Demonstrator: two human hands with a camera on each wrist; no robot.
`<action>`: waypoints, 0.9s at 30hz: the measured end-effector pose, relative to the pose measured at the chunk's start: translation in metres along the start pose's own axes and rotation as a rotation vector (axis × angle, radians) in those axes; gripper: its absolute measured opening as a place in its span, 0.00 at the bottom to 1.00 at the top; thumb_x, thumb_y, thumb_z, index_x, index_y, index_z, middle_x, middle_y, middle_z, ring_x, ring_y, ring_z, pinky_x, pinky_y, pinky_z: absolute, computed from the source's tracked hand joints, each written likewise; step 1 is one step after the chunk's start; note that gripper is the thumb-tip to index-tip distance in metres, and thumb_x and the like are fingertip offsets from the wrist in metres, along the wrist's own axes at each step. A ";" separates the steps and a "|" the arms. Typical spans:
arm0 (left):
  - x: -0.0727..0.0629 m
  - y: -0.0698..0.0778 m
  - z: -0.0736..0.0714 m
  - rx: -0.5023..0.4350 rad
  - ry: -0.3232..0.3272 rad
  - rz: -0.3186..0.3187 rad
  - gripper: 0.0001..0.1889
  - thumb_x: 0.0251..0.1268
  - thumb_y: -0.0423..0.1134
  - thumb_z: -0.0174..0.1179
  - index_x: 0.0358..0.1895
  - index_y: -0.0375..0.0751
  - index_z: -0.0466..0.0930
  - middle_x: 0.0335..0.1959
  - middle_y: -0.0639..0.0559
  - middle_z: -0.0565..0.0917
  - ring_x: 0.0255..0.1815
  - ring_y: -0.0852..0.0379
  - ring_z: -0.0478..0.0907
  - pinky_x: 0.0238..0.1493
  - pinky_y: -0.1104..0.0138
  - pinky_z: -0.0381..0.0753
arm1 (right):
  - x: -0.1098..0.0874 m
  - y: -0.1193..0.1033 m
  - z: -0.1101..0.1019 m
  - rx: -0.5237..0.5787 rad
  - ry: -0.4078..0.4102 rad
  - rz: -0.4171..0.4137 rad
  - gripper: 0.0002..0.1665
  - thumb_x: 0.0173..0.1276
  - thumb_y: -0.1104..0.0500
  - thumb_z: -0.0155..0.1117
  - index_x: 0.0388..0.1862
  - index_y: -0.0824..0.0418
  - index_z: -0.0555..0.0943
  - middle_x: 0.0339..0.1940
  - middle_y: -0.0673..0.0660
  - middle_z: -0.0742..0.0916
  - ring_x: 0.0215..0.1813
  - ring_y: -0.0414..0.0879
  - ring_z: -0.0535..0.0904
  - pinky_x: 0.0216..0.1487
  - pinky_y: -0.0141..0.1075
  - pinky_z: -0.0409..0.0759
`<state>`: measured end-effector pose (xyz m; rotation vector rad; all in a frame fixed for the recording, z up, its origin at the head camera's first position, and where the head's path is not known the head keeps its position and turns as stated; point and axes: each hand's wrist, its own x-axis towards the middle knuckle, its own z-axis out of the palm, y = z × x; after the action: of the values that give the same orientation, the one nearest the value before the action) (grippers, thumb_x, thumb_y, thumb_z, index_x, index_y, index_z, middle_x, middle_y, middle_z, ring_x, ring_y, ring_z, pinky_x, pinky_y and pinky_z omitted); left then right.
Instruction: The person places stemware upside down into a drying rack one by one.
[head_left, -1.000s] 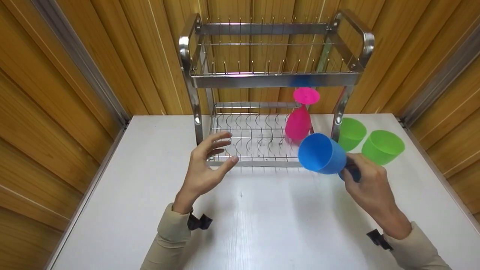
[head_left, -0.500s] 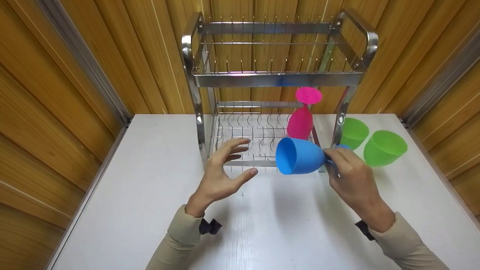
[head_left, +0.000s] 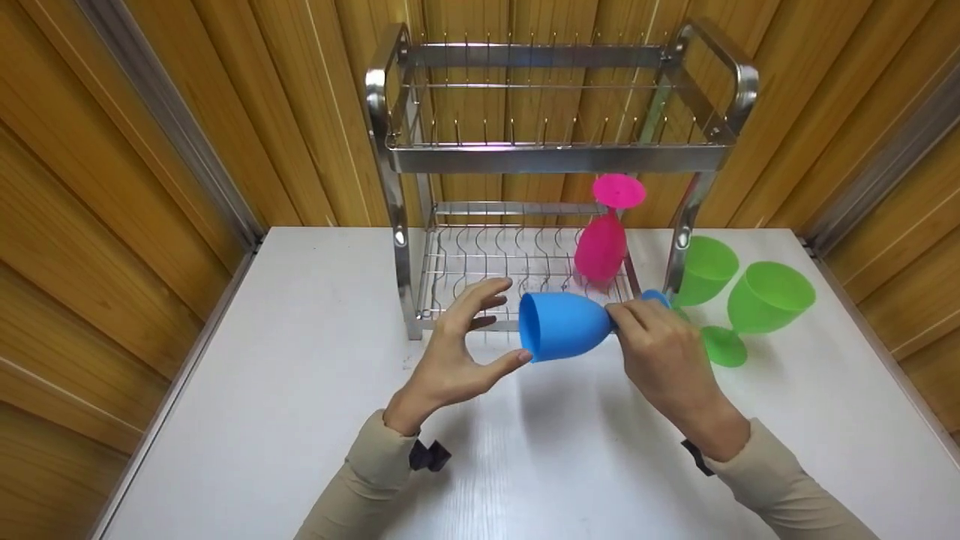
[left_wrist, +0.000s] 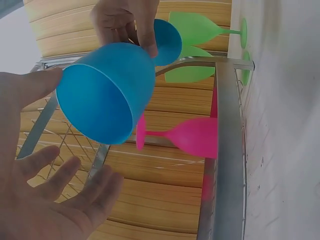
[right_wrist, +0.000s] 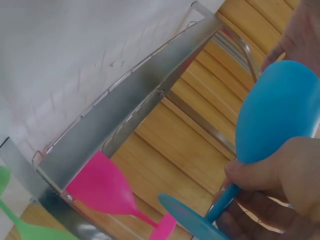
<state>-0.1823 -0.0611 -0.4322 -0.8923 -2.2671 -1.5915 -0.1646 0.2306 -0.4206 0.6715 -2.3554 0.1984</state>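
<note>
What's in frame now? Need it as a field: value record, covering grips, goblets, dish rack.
right grip: holds the blue goblet by its stem
left grip: holds nothing; near the blue goblet's rim, contact unclear
blue goblet: sideways above the table, mouth towards left grip
pink goblet: upside down on the lower tier of the dish rack
green goblets: two, upright on the table, right of the dish rack
dish rack: metal, two tiers

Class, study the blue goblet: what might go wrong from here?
Held sideways by its stem, the blue goblet may twist or slip from the right-hand fingers. The left-hand fingers are open beside it, not gripping, so might fumble it. Moved toward the rack, it could knock the upturned pink goblet.
</note>
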 end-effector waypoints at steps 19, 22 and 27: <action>0.000 -0.008 0.005 -0.042 -0.080 -0.024 0.44 0.59 0.49 0.80 0.79 0.53 0.69 0.75 0.54 0.74 0.73 0.48 0.78 0.66 0.55 0.87 | 0.007 -0.014 0.004 -0.001 -0.033 -0.002 0.25 0.56 0.71 0.84 0.53 0.70 0.88 0.44 0.66 0.91 0.44 0.62 0.90 0.50 0.58 0.92; 0.000 -0.009 0.005 -0.072 -0.087 -0.029 0.44 0.59 0.47 0.81 0.79 0.54 0.69 0.74 0.53 0.74 0.72 0.48 0.79 0.65 0.54 0.87 | 0.007 -0.015 0.002 -0.011 -0.034 -0.003 0.25 0.55 0.71 0.85 0.53 0.70 0.88 0.44 0.66 0.91 0.45 0.62 0.89 0.51 0.58 0.92; 0.000 -0.012 0.005 -0.079 -0.078 -0.032 0.43 0.58 0.48 0.81 0.77 0.56 0.71 0.73 0.55 0.75 0.70 0.50 0.80 0.64 0.57 0.87 | 0.007 -0.017 0.001 -0.021 -0.018 -0.016 0.26 0.55 0.71 0.85 0.54 0.69 0.88 0.44 0.66 0.91 0.45 0.63 0.89 0.51 0.58 0.92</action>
<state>-0.1886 -0.0590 -0.4439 -0.9585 -2.2957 -1.6998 -0.1607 0.2132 -0.4172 0.6842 -2.3656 0.1612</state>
